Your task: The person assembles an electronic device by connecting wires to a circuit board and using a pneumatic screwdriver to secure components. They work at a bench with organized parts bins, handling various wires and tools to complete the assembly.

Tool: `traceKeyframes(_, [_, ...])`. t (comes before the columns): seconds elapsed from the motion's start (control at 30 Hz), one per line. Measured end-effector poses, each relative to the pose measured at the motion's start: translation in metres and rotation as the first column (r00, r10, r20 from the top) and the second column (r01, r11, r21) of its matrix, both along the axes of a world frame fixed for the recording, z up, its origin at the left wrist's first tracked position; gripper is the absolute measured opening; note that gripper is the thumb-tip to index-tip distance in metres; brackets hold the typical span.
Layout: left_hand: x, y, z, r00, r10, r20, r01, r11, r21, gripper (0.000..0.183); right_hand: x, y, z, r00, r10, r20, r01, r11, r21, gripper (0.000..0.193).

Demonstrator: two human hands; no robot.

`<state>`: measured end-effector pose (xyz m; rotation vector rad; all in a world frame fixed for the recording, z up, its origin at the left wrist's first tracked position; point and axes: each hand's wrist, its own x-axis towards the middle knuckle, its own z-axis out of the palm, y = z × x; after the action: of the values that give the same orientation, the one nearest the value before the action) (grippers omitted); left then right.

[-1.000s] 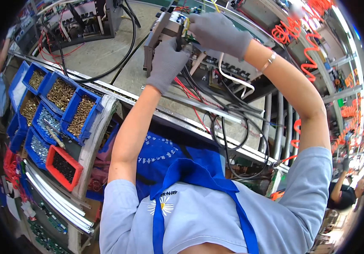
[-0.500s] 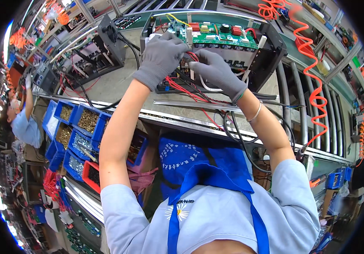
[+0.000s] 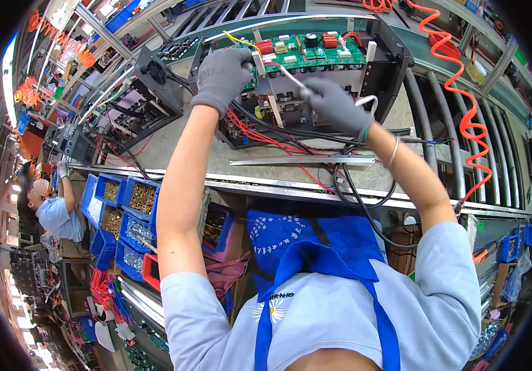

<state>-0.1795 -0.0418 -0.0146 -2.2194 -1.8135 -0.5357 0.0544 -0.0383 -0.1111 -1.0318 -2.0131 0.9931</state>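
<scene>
An open black metal chassis [image 3: 388,74] stands on the bench, with a green circuit board [image 3: 303,57] along its top. My left hand [image 3: 223,77], in a grey glove, is closed at the chassis's left end beside a yellow wire [image 3: 239,41]; what its fingers grip is hidden. My right hand [image 3: 335,106], gloved too and smeared by motion, is closed on a white cable [image 3: 292,78] in front of the board. Part of that cable seems to loop out past the hand. Red wires [image 3: 260,131] and black cables [image 3: 278,127] spill from the chassis's lower front.
A metal strip [image 3: 303,160] lies along the bench front. Blue bins [image 3: 145,198] of screws and fittings stand at the lower left. Another open chassis [image 3: 130,102] sits left. Rollers [image 3: 451,133] and a coiled orange hose [image 3: 473,133] are at right. A co-worker [image 3: 59,213] works far left.
My right hand has moved right and slightly down, away from my left hand, drawing the white cable out between them. The left hand has shifted slightly left. The view has shifted a little.
</scene>
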Motion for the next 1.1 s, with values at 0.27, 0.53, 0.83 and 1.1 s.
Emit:
traceKeyframes(0.27, [0.001, -0.054, -0.043, 0.958, -0.284, 0.04, 0.203, 0.771, 0.604, 0.031, 0.023, -0.045, -0.041, 0.901, -0.424, 0.092, 0.237, 0.658, 0.715, 0.028])
traceKeyframes(0.53, [0.033, -0.106, -0.186, 0.855, -0.29, 0.43, 0.168, 0.939, 0.3, 0.022, 0.079, -0.118, -0.059, 0.83, -0.558, -0.019, 0.422, 0.604, 0.676, 0.037])
traceKeyframes(0.83, [0.067, -0.03, -0.227, 0.969, -0.234, -0.082, 0.213, 0.956, -0.202, 0.022, 0.058, -0.164, -0.085, 0.927, -0.353, 0.129, 0.277, 0.873, 0.402, 0.029])
traceKeyframes(1.1, [0.049, -0.007, -0.195, 0.776, -0.505, -0.377, 0.377, 0.851, -0.365, 0.015, 0.061, -0.161, -0.097, 0.921, -0.357, 0.157, 0.277, 0.882, 0.381, 0.029])
